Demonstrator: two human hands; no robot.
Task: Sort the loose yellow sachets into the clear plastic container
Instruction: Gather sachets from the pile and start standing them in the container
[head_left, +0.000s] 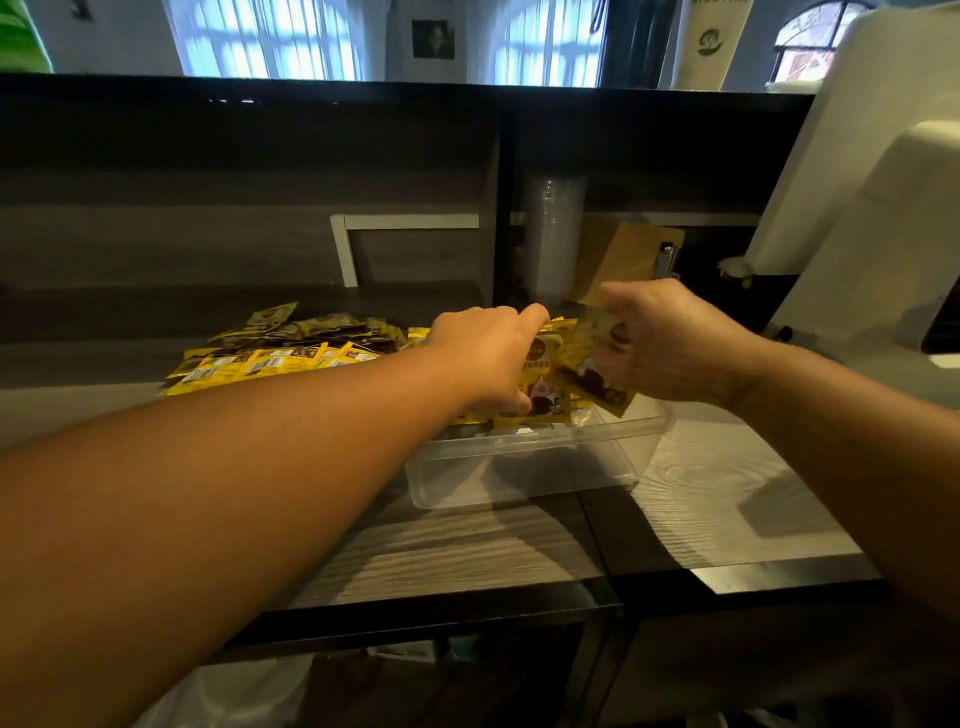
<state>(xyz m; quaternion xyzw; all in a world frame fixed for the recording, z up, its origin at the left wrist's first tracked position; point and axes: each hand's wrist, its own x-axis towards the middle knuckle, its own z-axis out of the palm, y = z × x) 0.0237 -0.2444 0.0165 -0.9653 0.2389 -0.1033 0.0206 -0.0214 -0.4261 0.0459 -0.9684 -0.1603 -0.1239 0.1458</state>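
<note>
The loose yellow sachets (280, 348) are lying heaped at far left on the counter (467, 551). The left hand (488, 358) is gripping a standing bundle (543, 384) at the clear plastic container (519, 467)'s far edge, seemingly keeping it upright, while the right hand (670, 343) is pinching another sachet (597, 369) to slot alongside.

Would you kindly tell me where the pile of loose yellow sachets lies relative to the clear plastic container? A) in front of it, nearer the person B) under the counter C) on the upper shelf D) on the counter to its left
D: the loose yellow sachets lie spread on the counter to the left of the clear plastic container.
</note>
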